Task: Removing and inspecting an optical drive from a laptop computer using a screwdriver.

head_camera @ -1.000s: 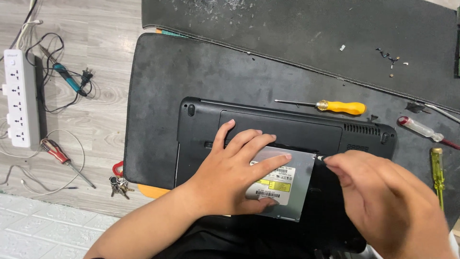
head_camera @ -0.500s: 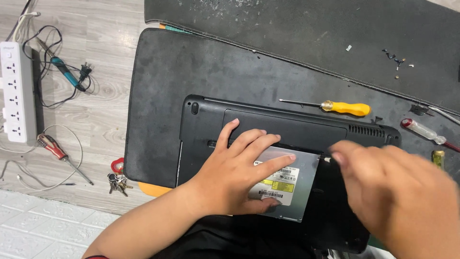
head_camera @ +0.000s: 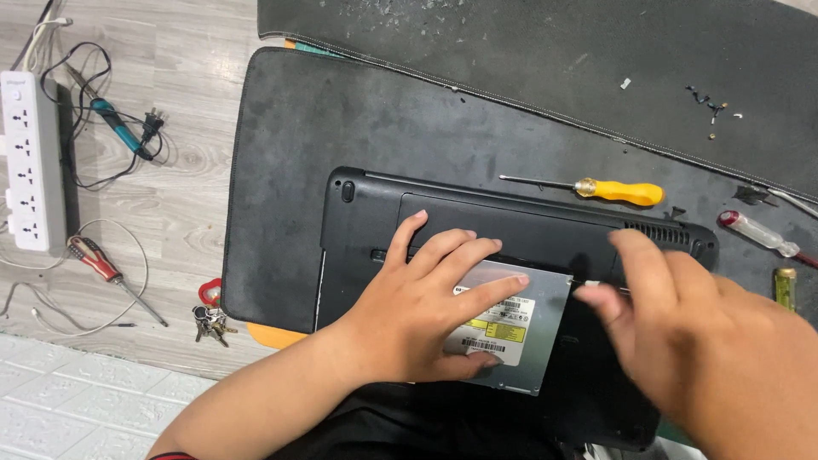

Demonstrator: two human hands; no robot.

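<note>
Head view, looking down. Left hand [head_camera: 426, 307] is spread wide and flat, palm down on the silver drive [head_camera: 521, 336]; fingers fan out, index tip near the drive's right edge, thumb tucked at its near edge. It presses, not grips. Right hand [head_camera: 699, 341] is blurred, fingers loosely curled and pointing left, tips at the drive's far-right corner, just beside a small bracket there. Cannot tell whether it pinches anything.

Drive lies on the upturned black laptop [head_camera: 477, 213], near-right part of its base, slightly skewed. Yellow and white labels show between the left fingers.

Laptop sits on a dark mat [head_camera: 290, 170], near-centre. A second dark mat [head_camera: 528, 51] overlaps it along the far side, running to the right. Both lie on a grey wood-look floor [head_camera: 187, 204]; white tiled strip at near left.

Counts:
- Mats: 2.
- Screwdrivers: 4 seen. Yellow-handled one [head_camera: 609, 189] on the mat just beyond the laptop; red-and-clear one [head_camera: 758, 232] at far right; a yellow-green one [head_camera: 785, 285] partly hidden by the right hand; red-and-black one [head_camera: 106, 271] on the floor at left.
- Soldering iron: 1 [head_camera: 115, 119], blue handle, black cord, far left floor.
- Power strip: 1 [head_camera: 32, 162], white, left edge.
- Key bunch: 1 [head_camera: 209, 317], with red ring, at the mat's near-left corner.
- Loose screws [head_camera: 711, 104]: small cluster on the far mat, too small to count.
</note>
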